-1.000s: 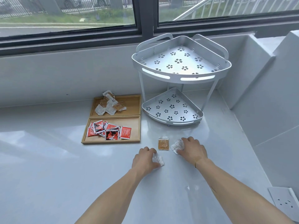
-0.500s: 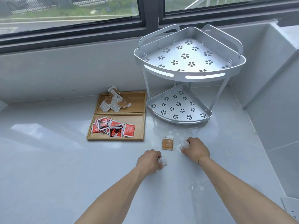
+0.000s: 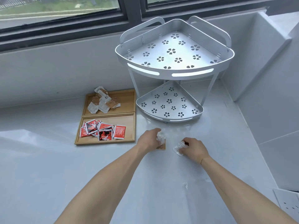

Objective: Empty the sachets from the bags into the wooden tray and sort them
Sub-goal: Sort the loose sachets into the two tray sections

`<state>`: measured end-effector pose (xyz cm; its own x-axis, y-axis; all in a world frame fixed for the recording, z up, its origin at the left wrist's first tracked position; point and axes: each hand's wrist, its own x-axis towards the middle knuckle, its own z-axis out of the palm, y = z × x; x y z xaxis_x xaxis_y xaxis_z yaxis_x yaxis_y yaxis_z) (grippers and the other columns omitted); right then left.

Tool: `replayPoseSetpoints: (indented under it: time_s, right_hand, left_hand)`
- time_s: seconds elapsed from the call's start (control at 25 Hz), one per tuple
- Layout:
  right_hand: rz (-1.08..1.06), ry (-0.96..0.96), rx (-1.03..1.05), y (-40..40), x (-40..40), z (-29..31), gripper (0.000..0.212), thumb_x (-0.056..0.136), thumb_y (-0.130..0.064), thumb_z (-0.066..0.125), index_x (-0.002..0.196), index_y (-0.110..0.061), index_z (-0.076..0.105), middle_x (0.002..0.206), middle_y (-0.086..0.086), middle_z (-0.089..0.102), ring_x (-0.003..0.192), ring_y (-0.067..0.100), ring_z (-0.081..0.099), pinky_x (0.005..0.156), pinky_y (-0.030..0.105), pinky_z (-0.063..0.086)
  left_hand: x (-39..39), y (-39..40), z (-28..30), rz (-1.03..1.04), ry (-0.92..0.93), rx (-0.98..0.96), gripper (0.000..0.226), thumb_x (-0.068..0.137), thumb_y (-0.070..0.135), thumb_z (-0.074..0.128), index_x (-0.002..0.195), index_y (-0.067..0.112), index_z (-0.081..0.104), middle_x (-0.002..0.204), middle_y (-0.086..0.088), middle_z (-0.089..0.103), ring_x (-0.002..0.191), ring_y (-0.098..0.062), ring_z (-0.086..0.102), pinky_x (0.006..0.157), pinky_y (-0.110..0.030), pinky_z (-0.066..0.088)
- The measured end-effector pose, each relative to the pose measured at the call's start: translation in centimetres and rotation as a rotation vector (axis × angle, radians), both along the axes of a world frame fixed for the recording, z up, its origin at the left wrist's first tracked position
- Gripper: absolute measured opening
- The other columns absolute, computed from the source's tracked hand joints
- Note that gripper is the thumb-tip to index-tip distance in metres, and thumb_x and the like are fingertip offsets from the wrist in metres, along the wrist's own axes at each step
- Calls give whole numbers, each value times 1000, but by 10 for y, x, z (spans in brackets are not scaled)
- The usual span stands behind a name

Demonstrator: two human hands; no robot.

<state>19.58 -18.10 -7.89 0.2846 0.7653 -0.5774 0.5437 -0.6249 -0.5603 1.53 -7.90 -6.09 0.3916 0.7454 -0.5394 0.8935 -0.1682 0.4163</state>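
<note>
A wooden tray (image 3: pixel 132 110) with two compartments lies on the white counter. Its far compartment holds several brown-and-white sachets (image 3: pixel 102 101); its near one holds several red sachets (image 3: pixel 103 129). My left hand (image 3: pixel 148 139) grips a crumpled clear sachet (image 3: pixel 160 138) and rests over a flat brown sachet (image 3: pixel 161 146) on the counter, right of the tray. My right hand (image 3: pixel 194 148) is closed on another clear sachet (image 3: pixel 178 147), a short way to the right.
A silver two-tier corner rack (image 3: pixel 174 73) with flower cut-outs stands behind my hands, right of the tray. A raised white ledge and wall close off the right side. A white socket plate (image 3: pixel 288 202) lies at the lower right. Windows run along the back.
My left hand moved forward and right with its clear sachet, onto the brown sachet. My right hand stayed put, still gripping its sachet. The camera came closer.
</note>
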Motion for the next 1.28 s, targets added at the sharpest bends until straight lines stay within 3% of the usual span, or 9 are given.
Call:
replayPoseSetpoints:
  time_s: [0.16, 0.4, 0.6, 0.76, 1.0, 1.28]
  right_hand:
    - [-81, 22, 19, 0, -1, -4, 13, 67, -26, 68, 70, -33, 58, 81, -10, 69, 83, 18, 64, 64, 25, 43]
    - [-174, 27, 62, -7, -11, 2, 9, 67, -28, 70, 74, -31, 66, 77, -7, 70, 80, 18, 65, 62, 29, 44]
    - [-134, -24, 39, -21, -32, 9, 7, 65, -27, 71, 71, -27, 67, 74, -8, 69, 76, 17, 64, 57, 27, 42]
    - [-67, -12, -27, -26, -53, 14, 21, 63, -18, 66, 55, -18, 47, 61, -3, 53, 62, 19, 47, 54, 28, 32]
    - [168, -65, -70, -14, -91, 24, 38, 84, -22, 63, 54, -18, 39, 58, -1, 46, 58, 17, 42, 51, 27, 27]
    - [273, -123, -10, 44, -156, 47, 17, 83, -23, 63, 71, -11, 65, 63, 0, 57, 64, 18, 50, 58, 29, 35]
  left_hand:
    - [6, -1, -8, -130, 137, 138, 46, 90, 26, 60, 136, 26, 51, 129, -4, 61, 118, -26, 57, 86, -35, 48]
    - [-5, -17, -12, -69, 70, 207, 33, 87, 16, 59, 120, 18, 58, 123, -5, 48, 113, -27, 49, 77, -38, 46]
    - [-27, -41, -9, -3, 38, 120, 26, 85, 16, 55, 111, 19, 54, 110, -4, 66, 100, -30, 60, 69, -33, 42]
    - [-60, -55, -7, 21, 9, 19, 35, 82, 22, 55, 118, 24, 53, 110, -5, 67, 94, -25, 60, 66, -30, 42]
    - [-130, -47, -5, 73, -104, -93, 36, 81, 22, 61, 117, 26, 64, 110, -4, 70, 102, -24, 64, 82, -34, 54]
    - [-207, 6, 21, 74, -144, -42, 24, 82, 23, 67, 106, 18, 67, 105, -4, 70, 98, -25, 63, 83, -41, 54]
